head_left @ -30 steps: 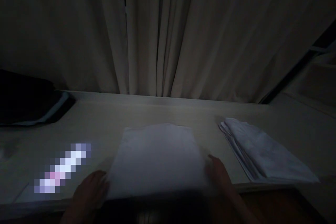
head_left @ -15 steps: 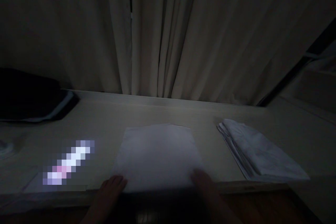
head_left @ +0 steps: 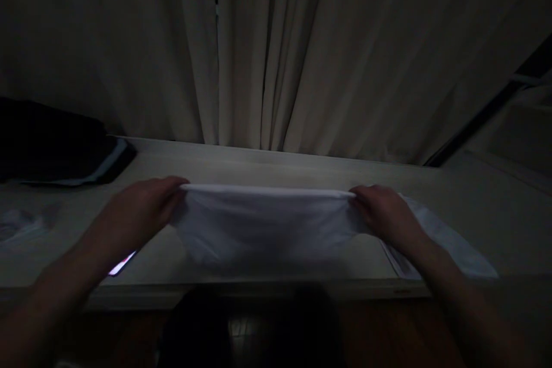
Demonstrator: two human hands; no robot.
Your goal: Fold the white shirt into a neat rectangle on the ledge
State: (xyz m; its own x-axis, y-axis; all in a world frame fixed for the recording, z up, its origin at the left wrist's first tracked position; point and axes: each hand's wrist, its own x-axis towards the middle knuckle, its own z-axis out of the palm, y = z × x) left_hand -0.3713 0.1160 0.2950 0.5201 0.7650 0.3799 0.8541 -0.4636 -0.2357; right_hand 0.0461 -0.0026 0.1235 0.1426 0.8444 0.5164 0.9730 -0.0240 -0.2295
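A white cloth (head_left: 263, 224) hangs stretched between my two hands, its top edge pulled nearly straight above the pale tabletop. My left hand (head_left: 166, 195) pinches one upper corner, and my right hand (head_left: 373, 207) grips the opposite corner. The cloth's lower part drapes down toward the table; whether it touches cannot be made out in the dim light. Partly behind my right forearm lies a folded stack of white cloth (head_left: 448, 236). Beneath my left forearm a lit phone (head_left: 122, 264) shows in part.
A dark folded pile with a light-blue edge (head_left: 103, 164) sits at the back left. Near the left side lies a crumpled clear plastic item (head_left: 19, 224). Beige curtains (head_left: 241, 69) hang behind the table (head_left: 181, 158), and the front table edge (head_left: 142, 293) runs close to my legs.
The white cloth lay flat on the table with my hands at its near corners. Now both hands have closed on it and raised an edge up and away from me.
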